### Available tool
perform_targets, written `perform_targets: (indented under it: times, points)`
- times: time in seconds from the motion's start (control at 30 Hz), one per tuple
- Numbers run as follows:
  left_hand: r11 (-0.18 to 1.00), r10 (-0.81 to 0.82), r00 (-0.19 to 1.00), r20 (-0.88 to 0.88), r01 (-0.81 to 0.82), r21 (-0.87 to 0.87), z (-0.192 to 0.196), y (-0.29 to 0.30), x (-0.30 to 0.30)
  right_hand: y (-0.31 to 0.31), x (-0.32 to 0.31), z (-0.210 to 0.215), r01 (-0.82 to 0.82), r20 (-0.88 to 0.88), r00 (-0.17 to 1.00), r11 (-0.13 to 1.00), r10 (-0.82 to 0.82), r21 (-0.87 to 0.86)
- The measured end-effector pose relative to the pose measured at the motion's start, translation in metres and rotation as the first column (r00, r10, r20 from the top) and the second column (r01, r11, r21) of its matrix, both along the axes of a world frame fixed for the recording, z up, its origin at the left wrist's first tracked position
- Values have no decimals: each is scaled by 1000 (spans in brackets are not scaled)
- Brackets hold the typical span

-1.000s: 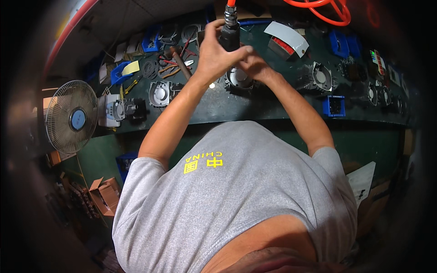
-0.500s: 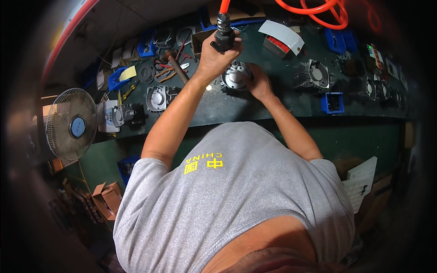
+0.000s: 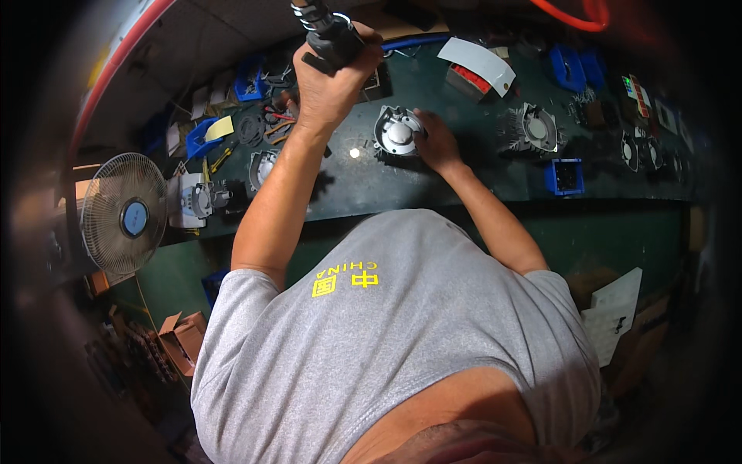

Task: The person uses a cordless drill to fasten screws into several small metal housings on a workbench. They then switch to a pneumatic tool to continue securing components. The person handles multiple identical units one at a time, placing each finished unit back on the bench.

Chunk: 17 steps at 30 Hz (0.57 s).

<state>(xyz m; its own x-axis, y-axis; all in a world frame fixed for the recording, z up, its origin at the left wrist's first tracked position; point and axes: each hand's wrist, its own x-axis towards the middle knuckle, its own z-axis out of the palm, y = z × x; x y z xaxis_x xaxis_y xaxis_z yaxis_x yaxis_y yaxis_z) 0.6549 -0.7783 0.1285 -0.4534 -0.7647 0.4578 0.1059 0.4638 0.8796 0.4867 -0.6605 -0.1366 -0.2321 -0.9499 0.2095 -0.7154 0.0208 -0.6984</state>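
Note:
Raised toward the upper left, my left hand (image 3: 331, 91) is wrapped round a black air tool (image 3: 337, 45) with a metal hose coupling on top. Its working end is hidden, so I cannot tell the exact kind. A silver cast-metal housing (image 3: 398, 134) with a round dome in its middle sits on the bench, apart from the tool. At its right side my right hand (image 3: 439, 141) grips the rim, the fingertips partly hidden.
The dark green bench (image 3: 355, 182) carries more housings, one (image 3: 539, 127) to the right and another (image 3: 263, 166) beside my left forearm. Blue bins (image 3: 566, 176) and a red-filled box (image 3: 469, 80) stand around. A fan (image 3: 124, 213) is at the left; a red hose (image 3: 580, 17) hangs above.
My left hand has lifted the air tool up and left, away from the housing. My right hand stays on the housing, whose open face now shows more. The hose has swung.

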Motion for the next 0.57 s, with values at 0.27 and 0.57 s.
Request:
perform_targets:
  times: [0.27, 0.57]
  points:
    - [989, 111, 992, 64, -116, 90, 0, 16, 26, -15, 28, 49, -106, -339, 936, 994, 93, -18]
    - [973, 101, 992, 79, -115, 200, -36, 28, 47, -55, 59, 55, -88, -460, 864, 961, 206, 263]
